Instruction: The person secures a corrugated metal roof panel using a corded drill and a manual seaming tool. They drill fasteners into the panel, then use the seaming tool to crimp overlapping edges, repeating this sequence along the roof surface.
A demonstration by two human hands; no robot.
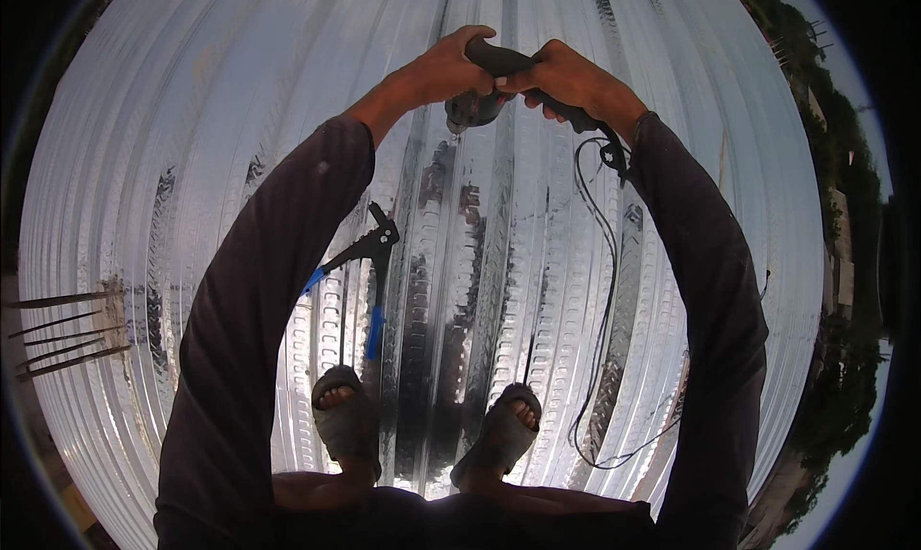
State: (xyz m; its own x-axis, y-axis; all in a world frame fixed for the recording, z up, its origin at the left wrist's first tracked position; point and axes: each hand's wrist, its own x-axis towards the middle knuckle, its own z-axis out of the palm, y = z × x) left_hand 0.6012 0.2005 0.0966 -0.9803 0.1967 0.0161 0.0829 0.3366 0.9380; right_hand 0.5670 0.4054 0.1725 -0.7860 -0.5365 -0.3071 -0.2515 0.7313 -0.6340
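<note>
A dark power drill (475, 106) points down at the shiny ribbed metal sheet (288, 61), its chuck low over the surface; whether the bit touches cannot be told. My left hand (451, 68) grips the top of the drill's dark body. My right hand (566, 78) is wrapped round the drill's other side, on the dark grip from which a black cord (610, 253) runs down in a loop over the sheet. A hand riveter (379, 253) with blue-sleeved handles lies below the drill, left of centre, near my left forearm.
My sandalled feet (345, 421) stand on the sheet. Several rods (58, 329) stick out at the left over the sheet's edge. Trees (844, 406) and a low wall (835, 224) lie beyond the right edge.
</note>
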